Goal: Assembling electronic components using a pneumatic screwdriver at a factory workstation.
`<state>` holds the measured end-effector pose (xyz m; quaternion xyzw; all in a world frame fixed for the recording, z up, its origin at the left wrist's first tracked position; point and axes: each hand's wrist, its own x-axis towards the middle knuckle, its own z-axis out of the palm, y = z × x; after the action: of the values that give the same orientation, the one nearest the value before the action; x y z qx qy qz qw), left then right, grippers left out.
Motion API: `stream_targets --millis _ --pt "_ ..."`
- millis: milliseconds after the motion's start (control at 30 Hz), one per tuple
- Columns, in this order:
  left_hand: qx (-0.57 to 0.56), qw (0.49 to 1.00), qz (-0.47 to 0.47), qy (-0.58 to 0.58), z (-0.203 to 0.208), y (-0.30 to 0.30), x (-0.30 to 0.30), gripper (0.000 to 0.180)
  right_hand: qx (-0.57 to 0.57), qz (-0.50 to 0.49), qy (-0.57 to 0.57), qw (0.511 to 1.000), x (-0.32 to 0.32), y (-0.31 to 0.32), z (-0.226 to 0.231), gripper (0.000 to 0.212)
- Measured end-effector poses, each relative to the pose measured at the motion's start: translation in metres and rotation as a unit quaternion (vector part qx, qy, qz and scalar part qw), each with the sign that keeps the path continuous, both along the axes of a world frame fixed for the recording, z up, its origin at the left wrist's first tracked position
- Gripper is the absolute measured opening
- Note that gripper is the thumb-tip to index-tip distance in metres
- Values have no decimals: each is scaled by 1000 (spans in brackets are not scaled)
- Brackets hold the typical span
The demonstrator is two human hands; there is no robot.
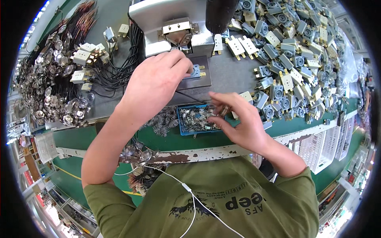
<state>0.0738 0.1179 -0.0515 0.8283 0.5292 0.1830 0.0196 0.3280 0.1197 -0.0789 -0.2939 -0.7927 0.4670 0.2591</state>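
My left hand point(158, 75) is at the bench press point(174, 33), its fingers bent closed around the near end of a grey-blue block with brass prongs point(195, 71). The block lies on a flat metal plate point(204, 81) below the press head; my fingers hide part of it. My right hand point(240, 121) hovers over the right end of a blue tray point(194, 132) of small metal pieces. Its thumb and index finger are apart; the other fingers curl inward, partly hidden. A thin black wire point(190, 96) runs from near the plate toward these fingertips.
Many grey and cream pronged blocks point(285, 59) are heaped on the right. Black wires with round metal caps point(59, 87) pile up on the left, beside loose cream blocks point(81, 57). Coiled springs point(162, 121) lie left of the tray. The bench's worn white edge point(206, 154) runs before me.
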Motion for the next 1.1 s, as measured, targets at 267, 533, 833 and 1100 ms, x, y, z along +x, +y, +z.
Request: stream_targets --millis 267,533,833,1100 --pt "-32 995 -60 -78 14 -16 0 26 -63 -63 -1 996 8 2 -3 46" --pt "-95 989 -78 -79 17 -27 -10 12 -164 -18 -53 985 -9 27 18 37" --pt "-131 978 -72 -146 28 -31 -33 16 -430 96 75 895 -21 42 16 50" --pt "-97 987 -45 -121 27 -34 -36 15 -353 39 81 931 -29 38 16 50"
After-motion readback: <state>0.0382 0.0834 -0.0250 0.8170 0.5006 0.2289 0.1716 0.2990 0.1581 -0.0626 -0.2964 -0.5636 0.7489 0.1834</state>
